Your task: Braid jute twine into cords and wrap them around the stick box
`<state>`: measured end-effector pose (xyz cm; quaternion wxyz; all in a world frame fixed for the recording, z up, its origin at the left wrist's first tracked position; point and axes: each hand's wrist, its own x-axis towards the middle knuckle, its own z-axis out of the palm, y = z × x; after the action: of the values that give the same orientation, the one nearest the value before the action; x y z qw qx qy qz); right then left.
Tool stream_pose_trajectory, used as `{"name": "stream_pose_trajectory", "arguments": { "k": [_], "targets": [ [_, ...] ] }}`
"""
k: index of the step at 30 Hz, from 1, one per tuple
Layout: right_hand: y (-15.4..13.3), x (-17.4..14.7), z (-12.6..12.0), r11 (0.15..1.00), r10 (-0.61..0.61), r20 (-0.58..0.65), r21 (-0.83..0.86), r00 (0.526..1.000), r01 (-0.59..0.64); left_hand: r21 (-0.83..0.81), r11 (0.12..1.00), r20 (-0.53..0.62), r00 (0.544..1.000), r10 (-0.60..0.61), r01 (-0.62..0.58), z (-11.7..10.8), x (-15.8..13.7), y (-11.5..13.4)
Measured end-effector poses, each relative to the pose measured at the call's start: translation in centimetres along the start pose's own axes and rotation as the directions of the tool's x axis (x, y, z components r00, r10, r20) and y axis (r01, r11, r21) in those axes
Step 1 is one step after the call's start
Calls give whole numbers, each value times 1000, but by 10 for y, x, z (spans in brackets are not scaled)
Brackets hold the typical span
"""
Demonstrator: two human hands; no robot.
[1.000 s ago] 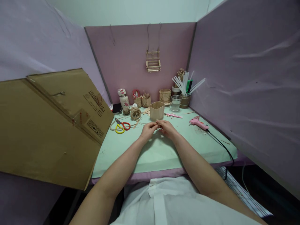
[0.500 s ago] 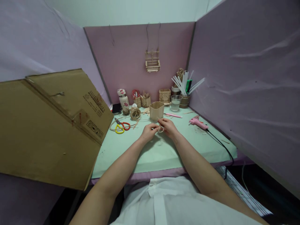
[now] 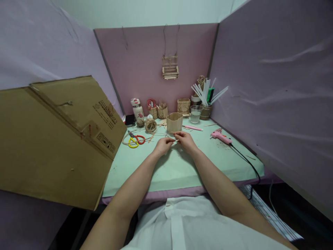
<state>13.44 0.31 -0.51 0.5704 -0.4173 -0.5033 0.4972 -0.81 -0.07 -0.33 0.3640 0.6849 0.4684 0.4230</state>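
Note:
My left hand [image 3: 163,146] and my right hand [image 3: 186,141] are close together over the table, fingertips pinched. Between them runs a thin piece of pale twine [image 3: 168,134], which curves around just beyond the fingertips; its exact path through the fingers is partly hidden. Directly behind my hands stands a small wavy-walled pot of wooden sticks [image 3: 174,123]. To the left lie a ball of twine [image 3: 150,126] and scissors [image 3: 135,139] with yellow and red handles.
A pink glue gun [image 3: 221,136] with a black cord lies at right. Along the back stand a bottle [image 3: 137,109], stick holders, a clear cup of water [image 3: 195,114] and a pot of white glue sticks [image 3: 206,111]. A large cardboard sheet [image 3: 62,146] leans at left.
The small loop that hung below my fingertips is no longer there; the twine now curves above and left of them. My hands have shifted slightly, left fingers a little lower.

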Motion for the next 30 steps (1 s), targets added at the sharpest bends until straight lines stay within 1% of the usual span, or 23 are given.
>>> {"name": "stream_pose_trajectory", "arguments": {
  "k": [2,4,6,8,10,11,13,15,18,21,23,26,28,30],
  "targets": [
    [2,1,1,997,-57,-3,-60,998,56,-35,999,-107,994,-16,13,-1,1,4],
    [2,1,2,985,-125,-7,-117,992,123,-145,987,-150,985,-85,63,-1,0,8],
    [1,0,3,971,-179,-8,-165,984,175,-312,937,-112,973,-204,160,-2,0,11],
    [0,-1,4,957,-205,7,-208,979,202,-465,853,-39,957,-286,237,-3,0,12],
    [-2,-3,5,942,-224,37,-247,974,226,-565,785,17,955,-296,253,-4,-1,11],
    [-2,-4,6,934,-237,52,-262,970,242,-594,765,31,958,-286,248,-4,-1,10],
    [-2,-5,6,919,-262,80,-283,962,274,-623,748,28,962,-273,230,-4,0,8],
    [-1,-6,6,911,-274,94,-293,957,290,-627,749,9,963,-270,216,-4,0,8],
    [1,-6,5,914,-256,103,-298,961,276,-588,789,-28,970,-243,181,-2,0,8],
    [1,-6,5,919,-234,93,-304,968,251,-524,843,-70,981,-183,120,0,0,9],
    [1,-6,5,923,-225,83,-300,971,240,-518,850,-77,985,-156,95,1,0,9],
    [-1,-7,8,936,-210,94,-269,973,228,-578,806,-21,985,-171,127,2,-1,8],
    [-1,-7,11,948,-201,103,-230,974,219,-633,754,12,976,-215,174,2,0,7],
    [-1,-7,13,965,-187,107,-166,976,203,-671,714,22,967,-252,201,1,1,6]
  ]
}}
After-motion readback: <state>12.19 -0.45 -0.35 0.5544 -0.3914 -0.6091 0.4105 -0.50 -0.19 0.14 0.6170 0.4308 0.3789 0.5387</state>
